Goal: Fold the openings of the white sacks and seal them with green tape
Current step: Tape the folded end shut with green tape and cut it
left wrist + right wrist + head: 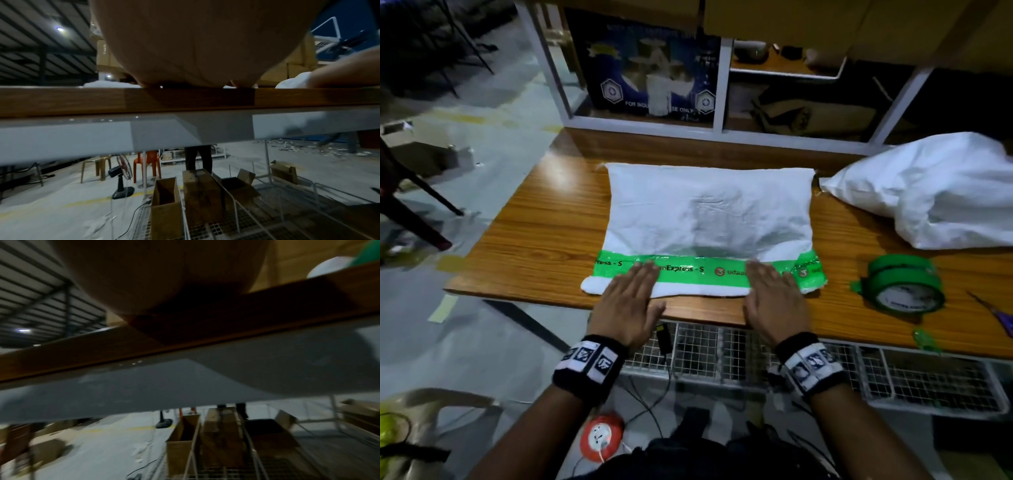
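Sack (709, 212) flat; taped fold (702, 272) crosswise, nearest table edge

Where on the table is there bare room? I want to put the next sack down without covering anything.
Bare wood lies left of the taped sack, out to the table's left edge, and in a thinner band behind it. The right side is crowded: a second white sack, the green tape roll, tape scraps. Both the left hand and right hand occupy the front edge.
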Demonstrator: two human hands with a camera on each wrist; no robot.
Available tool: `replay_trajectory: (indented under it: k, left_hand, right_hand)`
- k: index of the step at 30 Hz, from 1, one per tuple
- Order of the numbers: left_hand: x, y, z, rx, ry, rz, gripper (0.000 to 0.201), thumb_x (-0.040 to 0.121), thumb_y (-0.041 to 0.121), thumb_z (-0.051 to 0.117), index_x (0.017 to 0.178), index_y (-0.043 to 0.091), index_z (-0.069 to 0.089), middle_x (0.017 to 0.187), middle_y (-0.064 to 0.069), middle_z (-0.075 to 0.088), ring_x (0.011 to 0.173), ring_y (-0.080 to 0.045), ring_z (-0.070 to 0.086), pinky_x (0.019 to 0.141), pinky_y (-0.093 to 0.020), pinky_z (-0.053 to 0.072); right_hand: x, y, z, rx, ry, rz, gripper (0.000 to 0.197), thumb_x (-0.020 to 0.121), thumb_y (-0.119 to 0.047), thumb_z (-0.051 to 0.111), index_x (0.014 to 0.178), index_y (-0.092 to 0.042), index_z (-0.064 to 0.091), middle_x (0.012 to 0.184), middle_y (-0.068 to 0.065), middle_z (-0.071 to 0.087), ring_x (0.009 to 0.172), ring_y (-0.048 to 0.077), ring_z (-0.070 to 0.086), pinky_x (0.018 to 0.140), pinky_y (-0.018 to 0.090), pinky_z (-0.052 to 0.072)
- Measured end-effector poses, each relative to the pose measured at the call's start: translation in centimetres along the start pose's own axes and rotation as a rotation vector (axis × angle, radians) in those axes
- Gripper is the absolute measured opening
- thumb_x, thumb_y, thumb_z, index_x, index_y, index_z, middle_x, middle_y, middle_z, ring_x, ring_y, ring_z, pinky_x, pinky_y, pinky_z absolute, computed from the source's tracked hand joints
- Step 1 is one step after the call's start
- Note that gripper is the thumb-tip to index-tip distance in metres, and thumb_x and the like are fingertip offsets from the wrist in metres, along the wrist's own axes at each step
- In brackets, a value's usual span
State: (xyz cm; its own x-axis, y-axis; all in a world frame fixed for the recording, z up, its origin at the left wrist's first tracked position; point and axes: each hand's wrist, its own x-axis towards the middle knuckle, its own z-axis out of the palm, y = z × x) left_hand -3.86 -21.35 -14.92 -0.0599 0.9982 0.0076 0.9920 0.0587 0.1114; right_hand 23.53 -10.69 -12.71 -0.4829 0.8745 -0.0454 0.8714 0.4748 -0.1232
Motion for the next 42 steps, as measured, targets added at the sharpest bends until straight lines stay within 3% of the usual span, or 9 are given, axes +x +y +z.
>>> replay_trajectory:
  k: [2, 7, 12, 20, 26, 29, 33, 37, 42]
  left_hand:
    - [-0.4, -0.1, -0.4, 0.032, -0.001, -0.015, 0.072, 0.099, 0.059, 0.014, 0.158, 0.019, 0.018, 0.165, 0.001, 0.015, 0.152, -0.016, 0.011, 0.123, -0.042, 0.013]
    - [1.9, 6.2, -1.8, -0.019, 0.122, -0.064, 0.071, 0.09, 0.049, 0.035, 0.142, 0.003, 0.047, 0.153, -0.015, 0.043, 0.146, -0.028, 0.031, 0.12, -0.049, 0.019]
    - [4.8, 13.2, 0.3, -0.141, -0.073, 0.046, 0.077, 0.093, 0.06, 0.016, 0.159, 0.02, 0.014, 0.166, 0.001, 0.012, 0.153, -0.016, 0.004, 0.124, -0.041, 0.006]
    - [4.9, 16.0, -0.2, -0.033, -0.073, -0.032, 0.086, 0.093, 0.066, 0.015, 0.157, 0.009, 0.022, 0.164, -0.008, 0.017, 0.153, -0.023, 0.01, 0.123, -0.045, 0.004]
    - [8.2, 22.3, -0.2, -0.083, -0.128, 0.241, 0.073, 0.094, 0.053, 0.003, 0.159, 0.02, 0.008, 0.167, 0.0, 0.005, 0.153, -0.014, -0.001, 0.124, -0.04, 0.002]
    - [7.3, 19.9, 1.0, -0.066, -0.098, 0.158, 0.066, 0.1, 0.048, 0.019, 0.158, 0.018, 0.017, 0.165, -0.001, 0.014, 0.152, -0.017, 0.012, 0.124, -0.042, 0.013]
    - [4.2, 10.2, 0.6, -0.009, -0.014, -0.171, 0.074, 0.095, 0.054, 0.018, 0.156, 0.012, 0.027, 0.162, -0.007, 0.026, 0.148, -0.025, 0.027, 0.119, -0.045, 0.024]
    - [2.8, 7.7, -0.7, -0.003, -0.091, -0.279, 0.087, 0.089, 0.062, 0.001, 0.158, 0.01, 0.013, 0.166, -0.007, 0.011, 0.153, -0.023, 0.011, 0.122, -0.042, 0.011]
    - [3.0, 9.4, -0.1, 0.025, -0.111, -0.308, 0.091, 0.088, 0.066, -0.009, 0.158, 0.008, 0.0, 0.166, -0.009, -0.001, 0.153, -0.024, -0.002, 0.124, -0.041, 0.003]
  right_hand:
    - [-0.8, 3.0, -0.6, -0.02, 0.014, 0.059, 0.073, 0.089, -0.039, 0.014, 0.154, -0.013, 0.033, 0.159, 0.005, 0.035, 0.146, 0.021, 0.034, 0.122, 0.04, 0.018]
    - [-0.5, 2.9, -0.2, -0.027, -0.028, 0.037, 0.077, 0.088, -0.041, 0.011, 0.154, -0.007, 0.03, 0.16, 0.011, 0.032, 0.148, 0.026, 0.03, 0.123, 0.045, 0.017]
    - [-0.5, 5.1, -0.7, -0.052, -0.033, -0.066, 0.073, 0.088, -0.039, 0.017, 0.153, -0.011, 0.035, 0.159, 0.007, 0.036, 0.148, 0.023, 0.03, 0.123, 0.043, 0.02]
    - [-1.2, 10.6, -1.4, 0.021, -0.038, 0.03, 0.084, 0.082, -0.042, 0.009, 0.152, -0.003, 0.034, 0.157, 0.016, 0.036, 0.147, 0.029, 0.031, 0.121, 0.045, 0.02]
    - [-1.8, 11.3, -0.8, 0.021, -0.057, 0.02, 0.07, 0.094, -0.039, 0.019, 0.159, -0.011, 0.013, 0.166, 0.007, 0.014, 0.154, 0.022, 0.01, 0.123, 0.041, 0.005]
    - [-1.8, 11.9, -0.9, 0.035, -0.044, 0.0, 0.067, 0.099, -0.031, 0.034, 0.159, -0.011, 0.011, 0.166, 0.007, 0.014, 0.154, 0.023, 0.011, 0.124, 0.042, 0.008]
    - [-1.8, 11.7, -0.7, 0.025, -0.038, 0.005, 0.068, 0.094, -0.031, 0.027, 0.158, -0.009, 0.018, 0.164, 0.01, 0.022, 0.152, 0.027, 0.018, 0.123, 0.046, 0.015]
    - [-1.1, 9.5, -1.9, -0.04, -0.058, 0.074, 0.066, 0.097, -0.024, 0.035, 0.157, -0.003, 0.016, 0.165, 0.014, 0.017, 0.153, 0.029, 0.012, 0.124, 0.048, 0.009]
    - [0.9, 1.5, -1.3, 0.09, -0.055, -0.297, 0.074, 0.087, -0.024, 0.036, 0.157, -0.006, 0.02, 0.164, 0.014, 0.02, 0.152, 0.03, 0.018, 0.124, 0.047, 0.013]
